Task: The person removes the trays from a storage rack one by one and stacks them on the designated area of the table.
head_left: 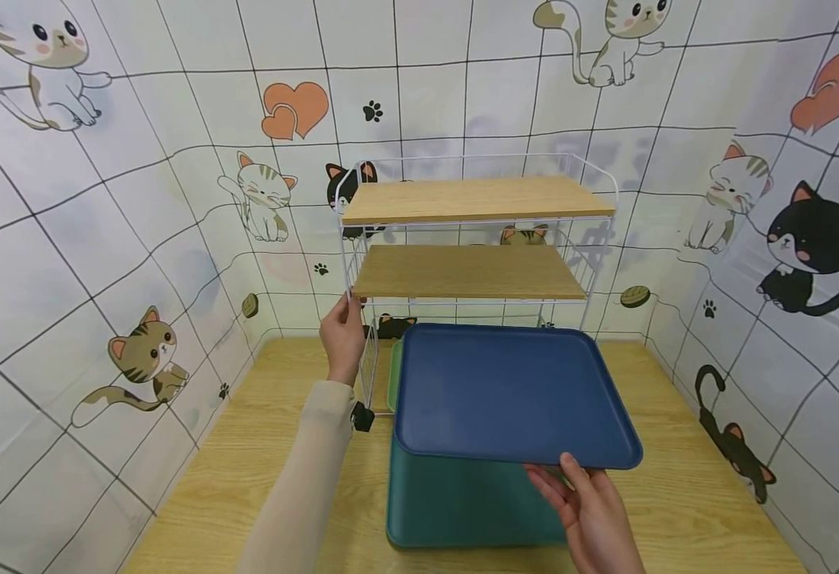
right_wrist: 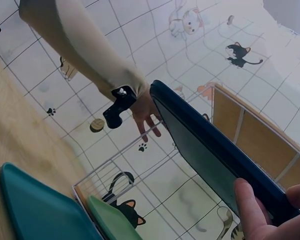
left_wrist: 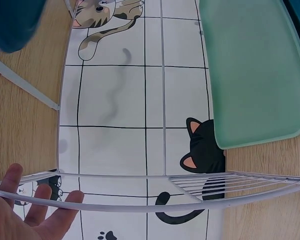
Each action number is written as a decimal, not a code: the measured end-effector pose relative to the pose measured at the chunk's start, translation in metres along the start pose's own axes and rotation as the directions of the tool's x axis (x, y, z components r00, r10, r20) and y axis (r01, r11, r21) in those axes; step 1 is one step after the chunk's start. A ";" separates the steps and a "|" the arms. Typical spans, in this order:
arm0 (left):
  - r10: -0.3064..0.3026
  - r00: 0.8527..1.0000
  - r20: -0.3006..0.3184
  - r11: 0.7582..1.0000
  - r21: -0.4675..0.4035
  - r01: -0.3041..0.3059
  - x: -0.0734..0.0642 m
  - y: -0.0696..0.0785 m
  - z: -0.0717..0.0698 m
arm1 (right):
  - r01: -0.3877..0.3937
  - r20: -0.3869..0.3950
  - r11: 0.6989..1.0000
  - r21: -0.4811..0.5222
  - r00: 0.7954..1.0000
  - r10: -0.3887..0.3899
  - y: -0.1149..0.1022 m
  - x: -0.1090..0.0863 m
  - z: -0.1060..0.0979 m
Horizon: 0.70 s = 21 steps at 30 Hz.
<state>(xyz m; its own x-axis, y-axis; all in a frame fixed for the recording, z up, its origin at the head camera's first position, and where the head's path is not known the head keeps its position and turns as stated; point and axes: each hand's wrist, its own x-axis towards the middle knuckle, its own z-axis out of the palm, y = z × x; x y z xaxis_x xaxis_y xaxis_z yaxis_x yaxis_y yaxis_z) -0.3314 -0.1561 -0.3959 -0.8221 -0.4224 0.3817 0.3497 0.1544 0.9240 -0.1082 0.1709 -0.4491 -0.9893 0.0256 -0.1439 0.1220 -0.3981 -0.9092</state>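
Observation:
My right hand (head_left: 595,510) pinches a dark blue tray (head_left: 513,391) at its front edge, near the right corner, thumb on top and fingers beneath. The tray is held up, sloping, in front of a white wire rack with wooden shelves (head_left: 470,273). At the rack's left front post, level with the middle shelf, my left hand (head_left: 344,339) holds the frame. Its fingers (left_wrist: 65,207) show against the wire in the left wrist view. A light green tray (left_wrist: 262,75) lies on the rack's lowest level. Under the blue tray, a teal tray (head_left: 477,506) rests on the table, partly covered.
The wooden tabletop (head_left: 211,494) runs back to a wall covering (head_left: 434,104) printed with cats, hearts and grid lines. The same covering flanks both sides. The rack's top shelf (head_left: 477,198) has a low wire rail around it.

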 end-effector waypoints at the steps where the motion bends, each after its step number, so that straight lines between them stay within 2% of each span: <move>1: -0.001 1.000 0.000 1.000 0.000 0.001 0.000 0.000 0.000 | -0.006 -0.003 1.000 -0.003 1.000 0.006 0.002 0.000 -0.001; 5: -0.001 1.000 0.003 1.000 0.004 0.001 -0.001 0.001 -0.001 | -0.028 -0.018 0.999 -0.025 0.999 0.028 0.010 0.001 -0.006; 12: 0.020 1.000 -0.004 1.000 0.002 -0.020 -0.001 0.001 0.000 | -0.019 -0.009 0.999 -0.029 1.000 0.018 0.023 0.001 -0.011; 21: 0.012 1.000 -0.007 1.000 0.015 -0.012 -0.001 0.000 0.000 | -0.072 -0.079 0.997 0.001 0.994 0.071 0.035 0.002 -0.008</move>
<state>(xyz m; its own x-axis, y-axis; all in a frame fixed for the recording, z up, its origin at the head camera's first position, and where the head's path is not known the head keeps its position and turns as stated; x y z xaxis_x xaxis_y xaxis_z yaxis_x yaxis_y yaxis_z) -0.3303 -0.1552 -0.3961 -0.8145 -0.4271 0.3926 0.3525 0.1731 0.9197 -0.1052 0.1647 -0.4844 -0.9685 0.0698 -0.2390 0.1924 -0.3997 -0.8962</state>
